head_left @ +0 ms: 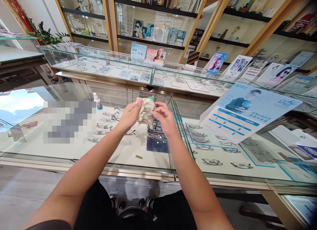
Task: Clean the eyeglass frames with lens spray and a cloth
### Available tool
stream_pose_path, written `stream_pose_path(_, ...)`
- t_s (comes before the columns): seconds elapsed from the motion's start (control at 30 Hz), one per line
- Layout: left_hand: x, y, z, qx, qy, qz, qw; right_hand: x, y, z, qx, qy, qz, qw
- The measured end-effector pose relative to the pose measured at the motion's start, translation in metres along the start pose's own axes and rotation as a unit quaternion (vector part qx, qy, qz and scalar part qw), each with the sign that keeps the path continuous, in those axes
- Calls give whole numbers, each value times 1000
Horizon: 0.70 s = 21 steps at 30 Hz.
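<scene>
A crumpled cream cloth (145, 115) is held up over the glass display counter, with a small green patch at its top right. My left hand (132, 114) pinches the cloth's left side, thumb on top. At its right edge my right hand (163, 117) has its fingers bent, the fingertips touching the cloth; a thin dark edge shows beside them, too small to make out. Whether glasses are inside the cloth is hidden. Beneath the glass lie rows of eyeglasses (156, 134) and a small gold-coloured piece (139, 156).
A white spray bottle (98, 102) with a blue label stands on the counter (81, 154) at the left. A large blue and white sign (244, 113) leans at the right. Behind are more glass cases (104, 60) and shelves with pictures.
</scene>
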<state>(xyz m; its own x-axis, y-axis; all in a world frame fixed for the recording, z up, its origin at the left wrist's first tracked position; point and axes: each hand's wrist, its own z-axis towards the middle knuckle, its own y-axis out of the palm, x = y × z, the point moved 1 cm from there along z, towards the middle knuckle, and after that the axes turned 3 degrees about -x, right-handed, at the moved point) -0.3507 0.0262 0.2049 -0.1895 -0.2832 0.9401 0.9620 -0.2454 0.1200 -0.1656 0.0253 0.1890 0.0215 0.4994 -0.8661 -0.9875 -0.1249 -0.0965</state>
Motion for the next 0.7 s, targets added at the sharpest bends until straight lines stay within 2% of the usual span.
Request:
stream_pose_path(0.2,4,1,-2,-16,25,-14,999,-3,7,-3,-37,-28,-49,998)
stream_pose_path(0.47,6,0,-3,-4,27,-50,998,-6,13,-5,-74,10,32,997)
stream_pose_path(0.7,13,-9,-3,-100,-20,-51,993,-5,11,-5,-55,88,133,986)
